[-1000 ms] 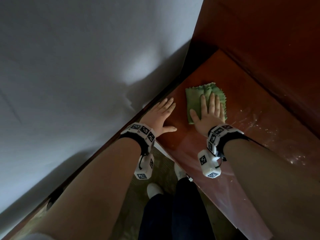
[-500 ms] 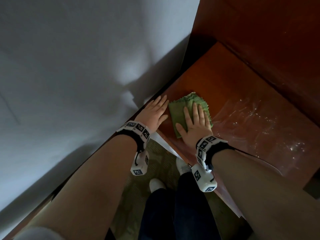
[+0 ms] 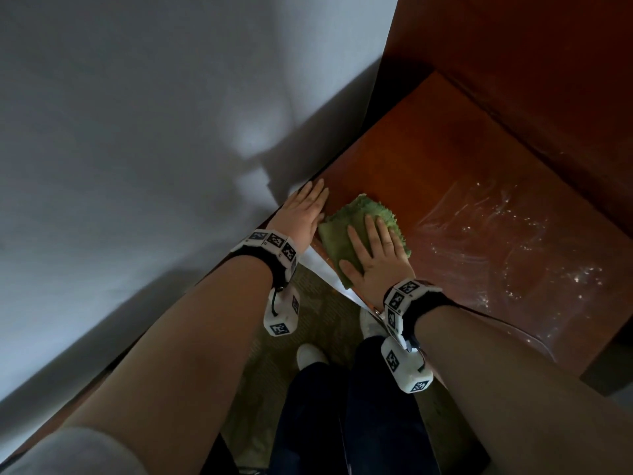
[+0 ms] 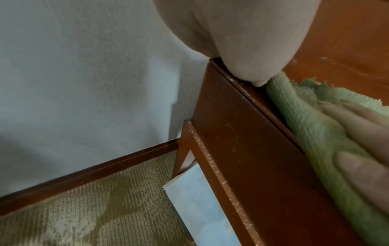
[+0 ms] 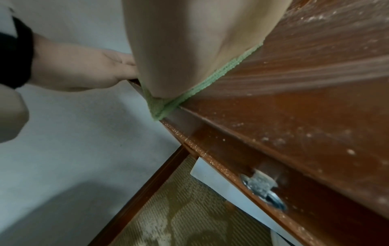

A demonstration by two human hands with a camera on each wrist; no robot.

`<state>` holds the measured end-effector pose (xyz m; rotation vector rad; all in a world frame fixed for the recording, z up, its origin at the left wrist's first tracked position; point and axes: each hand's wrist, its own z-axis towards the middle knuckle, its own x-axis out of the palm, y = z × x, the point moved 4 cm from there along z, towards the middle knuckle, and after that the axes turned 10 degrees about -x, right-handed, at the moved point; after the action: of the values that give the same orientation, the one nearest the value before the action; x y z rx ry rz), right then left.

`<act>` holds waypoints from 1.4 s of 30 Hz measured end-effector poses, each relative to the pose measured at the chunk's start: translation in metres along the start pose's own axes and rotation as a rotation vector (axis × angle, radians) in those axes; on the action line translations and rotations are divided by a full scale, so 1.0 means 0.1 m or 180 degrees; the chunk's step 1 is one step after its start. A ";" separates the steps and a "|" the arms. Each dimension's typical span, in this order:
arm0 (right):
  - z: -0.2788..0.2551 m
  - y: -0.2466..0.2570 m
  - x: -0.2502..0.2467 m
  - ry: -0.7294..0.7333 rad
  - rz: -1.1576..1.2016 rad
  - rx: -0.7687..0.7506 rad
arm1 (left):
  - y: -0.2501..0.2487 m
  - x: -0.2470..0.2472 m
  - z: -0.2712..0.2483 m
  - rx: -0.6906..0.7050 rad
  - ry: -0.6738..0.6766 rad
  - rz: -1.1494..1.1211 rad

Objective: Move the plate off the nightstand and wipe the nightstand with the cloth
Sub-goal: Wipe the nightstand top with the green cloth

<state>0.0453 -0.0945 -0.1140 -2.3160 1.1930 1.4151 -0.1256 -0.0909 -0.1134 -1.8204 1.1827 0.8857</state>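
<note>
A green terry cloth (image 3: 346, 231) lies at the near left corner of the reddish-brown nightstand (image 3: 428, 173). My right hand (image 3: 375, 248) presses flat on the cloth with straight fingers; in the right wrist view the cloth (image 5: 162, 108) shows as a thin green edge under the palm at the corner. My left hand (image 3: 306, 209) rests flat on the nightstand's left edge, its side touching the cloth (image 4: 311, 133). No plate is in view.
A white wall (image 3: 137, 132) runs along the left, a dark wooden panel (image 3: 548, 63) stands behind the nightstand. Whitish streaks and specks (image 3: 507, 234) mark the top to the right. Below are patterned carpet (image 4: 94, 208), a white sheet (image 4: 200, 199) and a metal drawer knob (image 5: 263, 188).
My right hand has slid the cloth from the middle of the top toward the near left corner, up against my left hand. The left hand stayed on the edge.
</note>
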 end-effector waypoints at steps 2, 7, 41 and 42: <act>-0.02 -0.02 0.02 0.0006 -0.0059 -0.0106 | -0.01 0.00 0.02 -0.0076 0.0019 -0.0015; -0.09 -0.11 0.00 0.0107 -0.0257 -0.0426 | -0.07 0.01 0.04 -0.0170 -0.0054 0.0011; -0.12 -0.66 -0.13 -0.0433 -0.0340 -0.0355 | -0.59 -0.16 0.45 -0.0201 0.0029 0.0099; -0.11 -0.73 -0.15 -0.0400 -0.0332 -0.0311 | -0.61 -0.16 0.48 -0.0199 0.0024 0.0119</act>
<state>0.1007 -0.0432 -0.1139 -2.2761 0.9750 1.5877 -0.0805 -0.0262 -0.1072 -1.8582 1.2097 0.9475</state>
